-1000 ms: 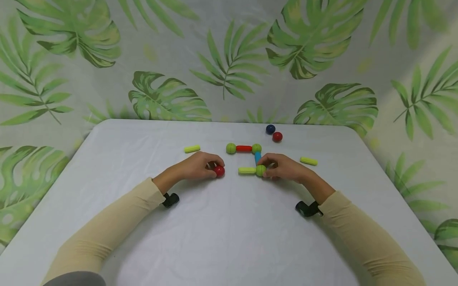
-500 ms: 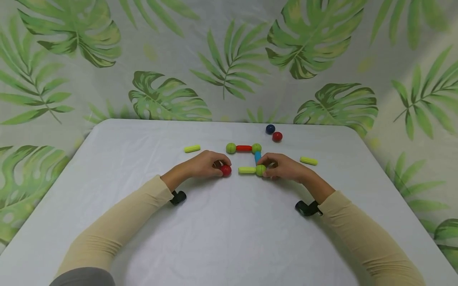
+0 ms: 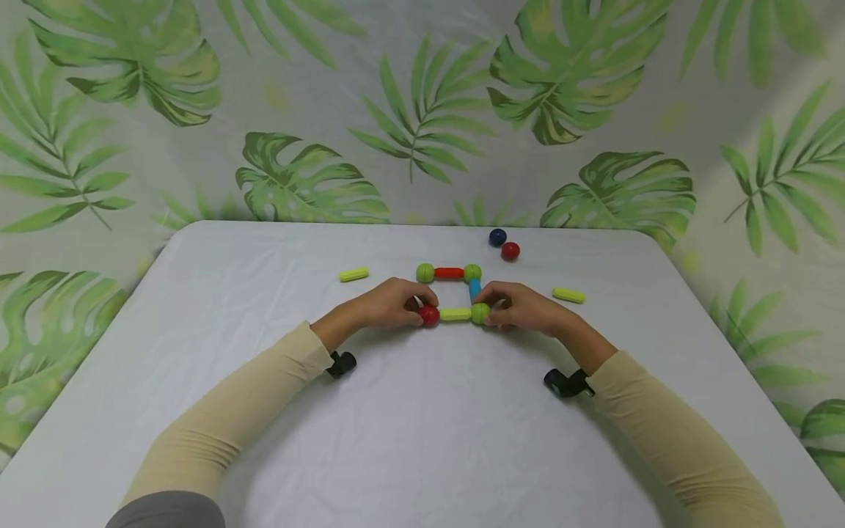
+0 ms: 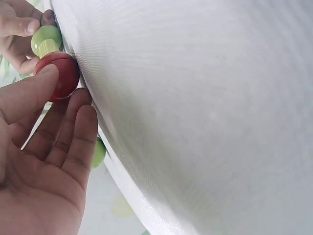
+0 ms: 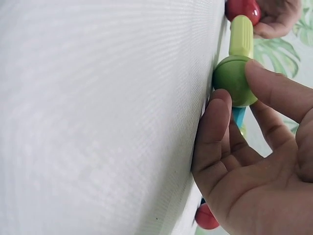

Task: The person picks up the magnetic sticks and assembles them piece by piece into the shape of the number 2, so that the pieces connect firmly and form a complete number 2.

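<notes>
1. The left hand (image 3: pixel 394 304) pinched a red ball (image 3: pixel 430 316) — at the left end of a yellow-green rod (image 3: pixel 455 314).
2. The right hand (image 3: pixel 528 309) gripped the near green ball (image 3: pixel 480 314) at the rod's other end.
3. Farther back — a blue rod (image 3: pixel 475 287) led to a far green ball (image 3: pixel 472 273), beside a red rod (image 3: pixel 450 273).

White-clothed table (image 3: pixel 422 440) bears two loose yellow-green rods (image 3: pixel 353 274), ball-and-rod chain (image 3: pixel 449 273), red ball (image 3: pixel 510 251) and navy ball (image 3: pixel 498 237), these two possibly touching.
</notes>
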Available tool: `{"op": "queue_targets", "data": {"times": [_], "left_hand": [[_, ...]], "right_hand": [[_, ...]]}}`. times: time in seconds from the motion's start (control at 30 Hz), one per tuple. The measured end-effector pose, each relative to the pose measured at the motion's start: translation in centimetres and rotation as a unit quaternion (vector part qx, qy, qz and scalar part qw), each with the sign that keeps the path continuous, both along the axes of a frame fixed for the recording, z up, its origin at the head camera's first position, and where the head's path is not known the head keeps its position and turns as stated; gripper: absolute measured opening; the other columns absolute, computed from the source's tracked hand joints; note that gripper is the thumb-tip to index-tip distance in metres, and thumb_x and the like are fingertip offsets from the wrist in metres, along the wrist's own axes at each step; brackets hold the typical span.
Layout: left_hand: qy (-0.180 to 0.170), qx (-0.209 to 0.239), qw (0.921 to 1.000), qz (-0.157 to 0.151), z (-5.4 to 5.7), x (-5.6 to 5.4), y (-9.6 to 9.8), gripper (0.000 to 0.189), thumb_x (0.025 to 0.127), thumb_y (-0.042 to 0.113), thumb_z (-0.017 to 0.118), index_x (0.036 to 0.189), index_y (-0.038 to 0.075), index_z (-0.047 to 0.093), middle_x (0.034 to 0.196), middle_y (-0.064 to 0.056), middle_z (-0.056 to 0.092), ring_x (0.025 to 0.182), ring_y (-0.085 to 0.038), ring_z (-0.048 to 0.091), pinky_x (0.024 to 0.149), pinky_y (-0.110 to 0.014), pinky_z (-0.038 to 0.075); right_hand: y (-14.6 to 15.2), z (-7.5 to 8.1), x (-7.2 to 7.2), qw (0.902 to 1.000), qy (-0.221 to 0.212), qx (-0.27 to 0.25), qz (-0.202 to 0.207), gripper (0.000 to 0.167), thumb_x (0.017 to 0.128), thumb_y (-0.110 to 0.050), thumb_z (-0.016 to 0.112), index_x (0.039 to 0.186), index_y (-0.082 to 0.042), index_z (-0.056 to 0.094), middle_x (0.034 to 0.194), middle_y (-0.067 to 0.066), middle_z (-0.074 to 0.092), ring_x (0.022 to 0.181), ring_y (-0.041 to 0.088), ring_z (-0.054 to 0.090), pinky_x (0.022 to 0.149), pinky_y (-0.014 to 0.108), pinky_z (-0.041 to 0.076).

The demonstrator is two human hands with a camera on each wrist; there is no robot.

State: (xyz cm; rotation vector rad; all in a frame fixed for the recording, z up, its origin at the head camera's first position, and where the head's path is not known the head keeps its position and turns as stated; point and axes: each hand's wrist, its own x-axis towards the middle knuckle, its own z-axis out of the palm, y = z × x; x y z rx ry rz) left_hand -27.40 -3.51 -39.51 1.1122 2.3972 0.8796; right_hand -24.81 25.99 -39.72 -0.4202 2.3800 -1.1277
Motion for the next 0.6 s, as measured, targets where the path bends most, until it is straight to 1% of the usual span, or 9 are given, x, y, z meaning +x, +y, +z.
{"op": "queue_targets", "data": {"times": [0.2, 0.4, 0.6], "left_hand": [[-0.007, -0.002, 1.0000, -0.005, 0.03, 0.11, 0.09, 0.033, 0.090, 0.005, 0.068, 0.122, 0.011, 0.065, 0.121, -0.006, 0.068, 0.102, -0.016, 0.066, 0.095, -0.029, 0.053], [-0.008, -0.009, 0.9999, 0.002, 0.26, 0.14, 0.07, 0.032, 0.090, 0.006, 0.069, 0.122, 0.011, 0.065, 0.119, -0.005, 0.068, 0.102, -0.016, 0.065, 0.095, -0.030, 0.053], [-0.004, -0.015, 0.9998, 0.009, 0.22, 0.14, 0.08, 0.031, 0.090, 0.007, 0.069, 0.121, 0.012, 0.064, 0.119, -0.005, 0.068, 0.102, -0.016, 0.065, 0.094, -0.030, 0.053]], "right_hand": [[-0.06, 0.14, 0.11, 1.0000, -0.004, 0.003, -0.005, 0.036, 0.094, -0.009, 0.064, 0.129, -0.009, 0.058, 0.124, 0.016, 0.058, 0.098, 0.023, 0.056, 0.080, 0.029, 0.053], [-0.11, 0.19, 0.05, 1.0000, 0.000, 0.001, -0.001, 0.036, 0.094, -0.010, 0.065, 0.129, -0.008, 0.058, 0.123, 0.016, 0.058, 0.097, 0.023, 0.056, 0.080, 0.029, 0.053], [-0.23, 0.27, 0.12, 1.0000, 0.002, 0.005, -0.002, 0.035, 0.094, -0.010, 0.065, 0.129, -0.008, 0.058, 0.123, 0.016, 0.058, 0.098, 0.023, 0.056, 0.080, 0.030, 0.053]]}}
